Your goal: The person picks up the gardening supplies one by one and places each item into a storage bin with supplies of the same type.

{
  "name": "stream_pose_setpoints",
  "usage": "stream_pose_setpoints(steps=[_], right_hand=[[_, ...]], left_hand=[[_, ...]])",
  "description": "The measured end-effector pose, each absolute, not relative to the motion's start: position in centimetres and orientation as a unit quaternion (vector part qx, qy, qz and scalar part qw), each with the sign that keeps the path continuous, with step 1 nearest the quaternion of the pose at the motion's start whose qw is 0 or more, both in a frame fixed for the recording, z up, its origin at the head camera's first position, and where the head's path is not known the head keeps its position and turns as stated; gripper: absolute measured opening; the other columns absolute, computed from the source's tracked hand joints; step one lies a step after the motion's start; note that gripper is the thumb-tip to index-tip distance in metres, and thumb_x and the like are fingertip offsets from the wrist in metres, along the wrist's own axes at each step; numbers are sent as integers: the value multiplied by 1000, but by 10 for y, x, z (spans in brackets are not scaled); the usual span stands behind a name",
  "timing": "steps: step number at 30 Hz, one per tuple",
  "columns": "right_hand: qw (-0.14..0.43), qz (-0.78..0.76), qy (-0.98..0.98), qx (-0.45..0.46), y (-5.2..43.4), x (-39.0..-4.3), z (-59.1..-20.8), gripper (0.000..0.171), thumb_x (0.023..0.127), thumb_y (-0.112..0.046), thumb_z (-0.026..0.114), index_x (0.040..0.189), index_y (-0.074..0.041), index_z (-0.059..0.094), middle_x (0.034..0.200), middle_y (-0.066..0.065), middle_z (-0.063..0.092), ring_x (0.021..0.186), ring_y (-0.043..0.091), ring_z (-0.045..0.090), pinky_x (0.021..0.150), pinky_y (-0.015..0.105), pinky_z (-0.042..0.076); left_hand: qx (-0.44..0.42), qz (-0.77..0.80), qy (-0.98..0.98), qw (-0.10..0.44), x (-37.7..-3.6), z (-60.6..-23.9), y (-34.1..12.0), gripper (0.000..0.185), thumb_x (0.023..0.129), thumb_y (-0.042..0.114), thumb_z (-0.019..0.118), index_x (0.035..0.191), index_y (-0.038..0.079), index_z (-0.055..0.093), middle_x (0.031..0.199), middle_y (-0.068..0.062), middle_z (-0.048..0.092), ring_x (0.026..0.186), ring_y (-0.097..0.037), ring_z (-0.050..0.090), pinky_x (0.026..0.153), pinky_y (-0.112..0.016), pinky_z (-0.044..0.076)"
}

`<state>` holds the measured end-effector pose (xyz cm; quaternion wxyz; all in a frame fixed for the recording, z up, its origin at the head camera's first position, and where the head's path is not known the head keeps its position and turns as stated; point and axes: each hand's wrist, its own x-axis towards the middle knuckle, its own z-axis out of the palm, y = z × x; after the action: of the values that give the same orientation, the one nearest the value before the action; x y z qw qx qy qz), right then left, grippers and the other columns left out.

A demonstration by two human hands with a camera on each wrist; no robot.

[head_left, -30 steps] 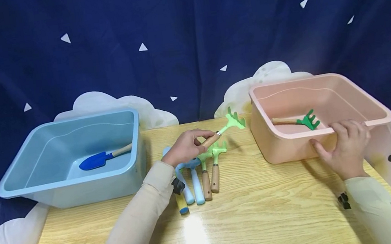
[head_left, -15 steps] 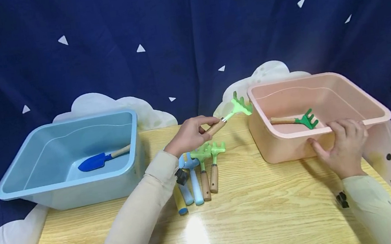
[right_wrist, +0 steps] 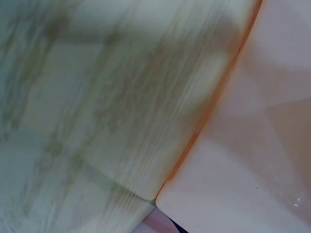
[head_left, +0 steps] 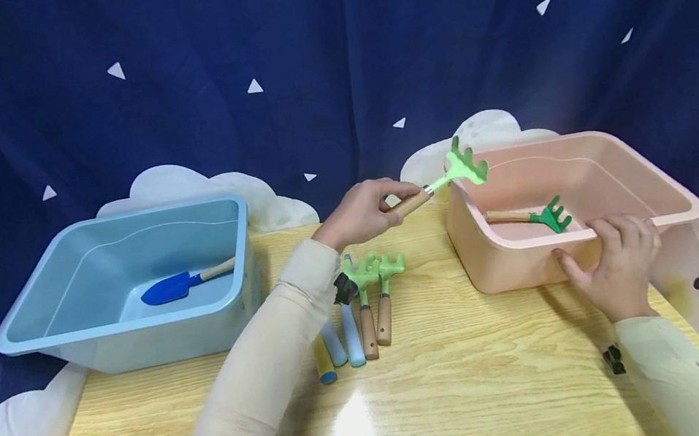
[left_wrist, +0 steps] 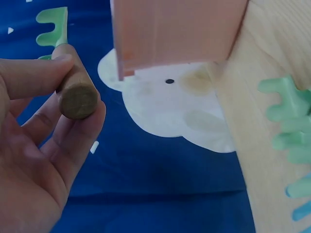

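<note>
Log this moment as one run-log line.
left hand: grips light green rake, head above pink bin rim | right hand: holds pink bin front wall | blue bin: blue trowel inside

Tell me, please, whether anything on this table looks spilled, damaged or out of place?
Nothing stands out. The blue tub holds a blue trowel, the pink tub a green rake; the remaining tools lie neatly side by side.
</note>
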<state>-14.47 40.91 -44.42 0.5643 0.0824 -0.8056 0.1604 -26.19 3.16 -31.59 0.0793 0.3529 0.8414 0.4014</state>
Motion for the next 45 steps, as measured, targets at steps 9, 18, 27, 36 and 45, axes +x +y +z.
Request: stream_pose_setpoints(steps=[9,18,27,36,45], right_hand=[[564,164,-805,85,409,-145,-445,74,82,-67,60,108,3,59,110,27,53,110,47,43,112,47,23],[567,171,-801,88,409,-144,-444,76,82,-66,60,105,6,58,110,28,53,109,47,43,112,52,23],[571,187,-794,92,410,-144,-446,75,81,-66,62,105,6,59,110,28,53,110,46,42,112,55,21],[567,188,-796,97,408,-146,-446,77,81,-67,62,103,7,60,108,29,54,107,48,43,112,48,22],[575,188,-789,106,404,-151,-443,75,81,-66,63,103,6,59,108,28,54,106,47,44,112,50,23]], left_hand=[[377,380,842,65,-264,-299,52,49,88,-1,65,131,22,66,123,-1,70,79,-12,71,68,-21,52],[391,360,845,57,-265,-297,64,50,86,-2,65,130,22,67,117,1,72,85,-11,72,73,-19,53],[393,373,837,77,-263,-292,77,50,87,-3,63,130,23,67,118,0,71,83,-12,70,73,-20,53],[404,376,831,66,-265,-291,89,50,86,-4,62,128,23,68,114,1,71,78,-9,62,66,-18,48],[419,325,847,31,-263,-287,116,46,86,6,72,128,26,69,118,7,73,106,-4,63,87,-12,41]])
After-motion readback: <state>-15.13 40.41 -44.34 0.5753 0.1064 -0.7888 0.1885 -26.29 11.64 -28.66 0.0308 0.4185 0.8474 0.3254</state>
